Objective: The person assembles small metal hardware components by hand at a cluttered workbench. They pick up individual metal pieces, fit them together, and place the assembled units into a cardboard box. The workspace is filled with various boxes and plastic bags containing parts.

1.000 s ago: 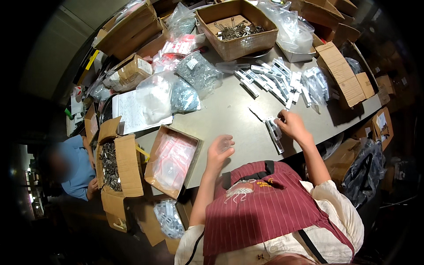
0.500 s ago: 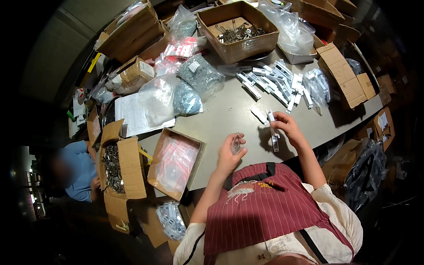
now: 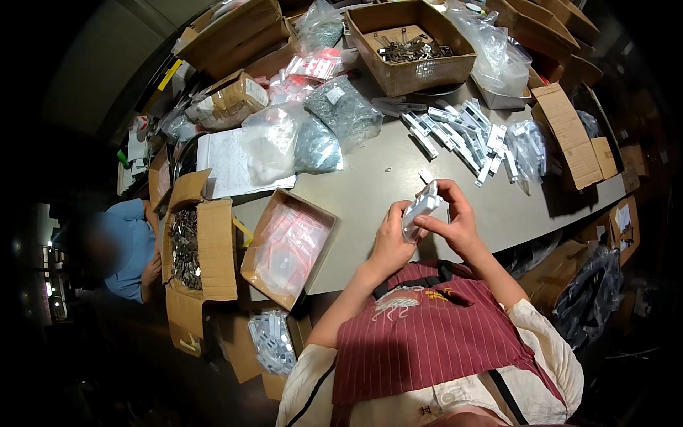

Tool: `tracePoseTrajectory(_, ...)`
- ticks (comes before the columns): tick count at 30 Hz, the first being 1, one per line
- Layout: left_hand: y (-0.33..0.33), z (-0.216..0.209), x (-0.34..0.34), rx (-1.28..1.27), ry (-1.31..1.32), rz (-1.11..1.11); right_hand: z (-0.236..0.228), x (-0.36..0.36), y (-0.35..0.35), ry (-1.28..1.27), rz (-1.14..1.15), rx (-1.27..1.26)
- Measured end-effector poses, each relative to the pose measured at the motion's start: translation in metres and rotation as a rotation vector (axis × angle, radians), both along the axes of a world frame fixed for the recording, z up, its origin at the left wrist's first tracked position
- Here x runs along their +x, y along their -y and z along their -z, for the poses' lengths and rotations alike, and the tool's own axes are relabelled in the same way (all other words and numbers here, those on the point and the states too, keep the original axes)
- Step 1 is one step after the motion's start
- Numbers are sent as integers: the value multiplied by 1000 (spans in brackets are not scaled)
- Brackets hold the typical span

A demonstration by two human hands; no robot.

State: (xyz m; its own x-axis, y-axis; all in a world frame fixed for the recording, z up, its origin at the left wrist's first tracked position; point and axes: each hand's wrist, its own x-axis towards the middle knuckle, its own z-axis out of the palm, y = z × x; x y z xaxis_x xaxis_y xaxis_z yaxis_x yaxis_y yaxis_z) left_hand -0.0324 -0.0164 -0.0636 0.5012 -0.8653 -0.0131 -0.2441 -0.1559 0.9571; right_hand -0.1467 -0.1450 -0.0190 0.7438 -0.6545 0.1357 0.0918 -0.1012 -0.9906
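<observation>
Over the front of the table my two hands meet around a long, pale silver-white part (image 3: 428,196). My right hand (image 3: 461,222) pinches it between thumb and fingers. In my left hand (image 3: 393,240), the curled fingers grip a small clear plastic bag (image 3: 408,226), which lies against the part's lower end. Whether the part is inside the plastic or only beside it, I cannot tell. Just beyond my fingers, a similar part (image 3: 425,175) lies on the table, mostly hidden. A pile of such silver-white parts (image 3: 462,139) is farther back to the right.
Left of my hands stands an open carton (image 3: 324,245) of clear bags with red print. Beside it, a carton (image 3: 217,245) holds dark metal pieces. Another box (image 3: 427,77) of metal pieces is at the back. Filled plastic bags (image 3: 341,114) lie behind. A co-worker in blue (image 3: 131,242) is far left.
My hands have come together, bringing the silver-white part and the clear bag into contact. The part is now raised and tilted. The view has shifted slightly.
</observation>
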Motion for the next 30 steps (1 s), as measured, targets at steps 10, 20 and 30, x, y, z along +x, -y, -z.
tracePoseTrajectory(10,-5,-14,15,-101,-998,188,-3,24,21,-138,-32,-791)
tracePoseTrajectory(20,-6,-35,36,-213,-1409,300,-16,40,30,-61,-153,-503)
tracePoseTrajectory(30,-9,-41,46,-294,-1278,413,-38,28,33,-20,-643,-322)
